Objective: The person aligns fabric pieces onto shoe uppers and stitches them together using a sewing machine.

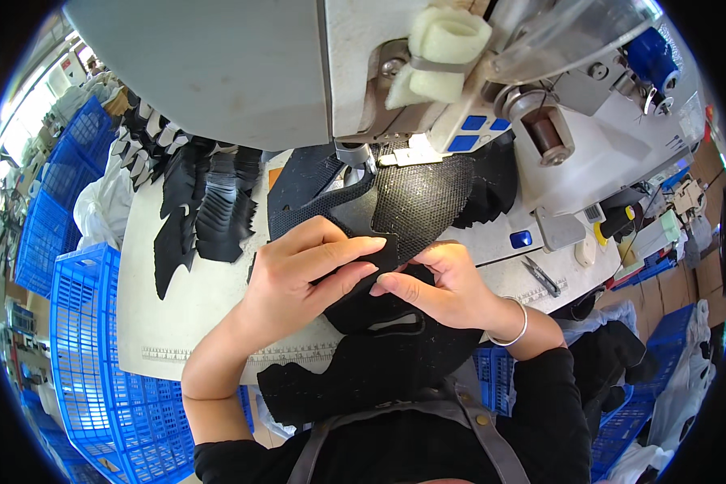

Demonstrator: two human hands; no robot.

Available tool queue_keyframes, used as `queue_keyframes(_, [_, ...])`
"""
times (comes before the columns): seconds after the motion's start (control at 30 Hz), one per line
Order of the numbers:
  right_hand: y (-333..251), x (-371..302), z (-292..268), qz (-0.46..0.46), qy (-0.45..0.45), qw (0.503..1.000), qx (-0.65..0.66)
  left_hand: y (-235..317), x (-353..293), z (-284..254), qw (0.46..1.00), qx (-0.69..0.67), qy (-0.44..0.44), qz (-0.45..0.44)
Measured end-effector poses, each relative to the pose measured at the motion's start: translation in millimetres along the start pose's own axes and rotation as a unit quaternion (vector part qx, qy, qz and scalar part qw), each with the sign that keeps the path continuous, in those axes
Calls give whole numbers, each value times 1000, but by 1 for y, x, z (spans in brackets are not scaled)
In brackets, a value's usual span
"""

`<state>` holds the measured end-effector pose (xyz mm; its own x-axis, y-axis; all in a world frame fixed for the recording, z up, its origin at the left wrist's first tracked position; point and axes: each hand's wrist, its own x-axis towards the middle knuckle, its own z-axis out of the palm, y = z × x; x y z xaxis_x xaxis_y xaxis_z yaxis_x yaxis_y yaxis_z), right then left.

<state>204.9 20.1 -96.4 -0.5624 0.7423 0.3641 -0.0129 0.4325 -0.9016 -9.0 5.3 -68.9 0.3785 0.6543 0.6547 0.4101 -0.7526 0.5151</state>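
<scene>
A black mesh shoe upper (pixel 415 202) lies on the sewing table under the machine's presser foot (pixel 361 157). My left hand (pixel 302 270) pinches a smooth black overlay piece (pixel 387 256) against the mesh's near edge. My right hand (pixel 440 282), a silver bangle on its wrist, grips the same black pieces from the right, fingertips meeting the left hand's. More black fabric (pixel 379 355) hangs from the table edge into my lap.
A grey-white sewing machine (pixel 242 64) fills the top. A fan of black cut pieces (pixel 206 202) lies at the table's left. Small snips (pixel 540 276) rest at the right. Blue plastic crates (pixel 89 339) stand left and lower right.
</scene>
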Motion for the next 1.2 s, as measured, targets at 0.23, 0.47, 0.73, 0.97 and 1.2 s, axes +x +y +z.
queue_keyframes(0.23, [-7, 1, 2, 82, 49, 995, 21, 3, -4, 9, 997, 71, 19, -1])
queue_keyframes(0.47, [-3, -3, -5, 112, 43, 992, 44, -11, 16, -4, 992, 94, 52, -65])
queue_keyframes(0.73, [-4, -3, -8, 113, 39, 992, 39, -28, 47, -26, 941, -98, -176, -271])
queue_keyframes(0.97, [3, -7, -2, 83, 90, 989, 80, -38, 47, -20, 936, -187, -201, -219])
queue_keyframes(1.2, [-3, -4, -6, 108, 50, 992, 48, -27, 51, -13, 956, -116, -176, -206])
